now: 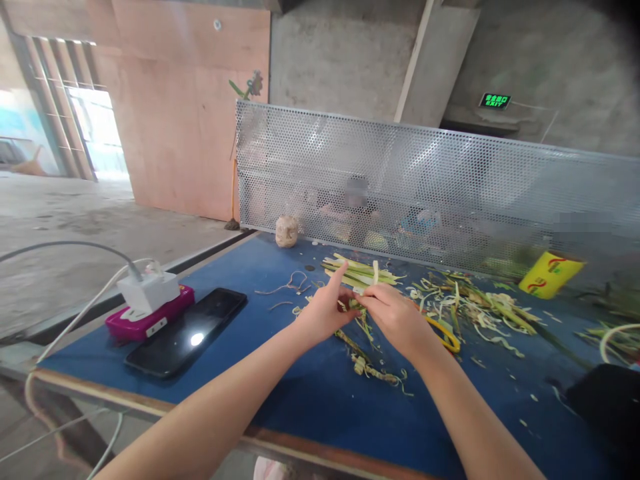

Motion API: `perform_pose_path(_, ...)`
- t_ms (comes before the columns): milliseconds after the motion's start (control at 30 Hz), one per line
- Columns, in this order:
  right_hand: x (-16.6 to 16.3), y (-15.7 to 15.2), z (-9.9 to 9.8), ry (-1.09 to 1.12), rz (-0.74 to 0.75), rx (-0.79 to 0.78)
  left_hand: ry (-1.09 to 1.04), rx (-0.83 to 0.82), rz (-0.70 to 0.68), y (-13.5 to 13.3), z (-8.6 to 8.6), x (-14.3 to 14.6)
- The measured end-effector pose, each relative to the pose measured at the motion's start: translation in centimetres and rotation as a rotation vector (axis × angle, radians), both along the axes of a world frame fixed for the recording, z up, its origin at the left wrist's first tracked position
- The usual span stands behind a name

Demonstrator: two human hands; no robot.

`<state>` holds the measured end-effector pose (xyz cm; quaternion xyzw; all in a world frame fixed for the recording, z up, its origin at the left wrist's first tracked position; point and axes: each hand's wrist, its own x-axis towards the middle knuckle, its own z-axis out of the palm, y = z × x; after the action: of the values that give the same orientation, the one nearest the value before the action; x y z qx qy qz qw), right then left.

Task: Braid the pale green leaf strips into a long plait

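Pale-green plant strip (pixel 376 272) projects above the right hand (pixel 393 313), pinched in its fingers; left hand (pixel 327 308) curls alongside, grip cannot be determined. Both are above the blue surface (pixel 320 403), near green stalks (pixel 360 268).

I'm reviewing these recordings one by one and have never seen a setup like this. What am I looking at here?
There is no machine: these are a person's two bare hands, seen from a camera worn on their head, looking forward and down. It is the only view.

The right hand appears to pinch a small pale-green plant piece; the left hand meets it there, its grip unclear.

On the blue tabletop lie pale-green flat stalks, curly plant scraps, a black glossy phone and a magenta power strip with a white charger block. Behind stands a grey perforated metal screen.
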<state>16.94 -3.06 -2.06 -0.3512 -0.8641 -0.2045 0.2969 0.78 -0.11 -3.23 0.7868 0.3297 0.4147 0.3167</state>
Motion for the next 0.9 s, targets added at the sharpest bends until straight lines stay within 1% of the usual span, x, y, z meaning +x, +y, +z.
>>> perform_pose_path(167, -0.6, -0.23, 0.03, -0.112, -0.088, 0.067, 0.025, 0.044, 0.054, -0.01, -0.07, 0.08)
perform_pose_path(267, -0.63, -0.14, -0.26, -0.09, -0.125, 0.106, -0.009, 0.034, 0.077, -0.21, 0.1, 0.11)
perform_pose_path(333, -0.53, -0.01, -0.48, -0.053, -0.142, 0.115, -0.054, 0.015, 0.063, -0.29, 0.18, 0.12)
perform_pose_path(467, -0.22, 0.15, -0.57, -0.023, -0.153, 0.11, -0.104, -0.004, -0.023, -0.15, 0.11, 0.06)
perform_pose_path(567, 0.03, 0.13, -0.29, 0.0, -0.113, 0.077, -0.095, -0.021, -0.055, 0.12, -0.02, -0.04)
perform_pose_path(700, 0.27, 0.09, 0.01, 0.04, -0.037, 0.009, -0.071, -0.045, -0.059, 0.4, 0.0, -0.2)
perform_pose_path(900, 0.25, 0.07, -0.1, 0.083, 0.015, -0.056, -0.005, 0.041, -0.009, 0.17, 0.59, -0.36)
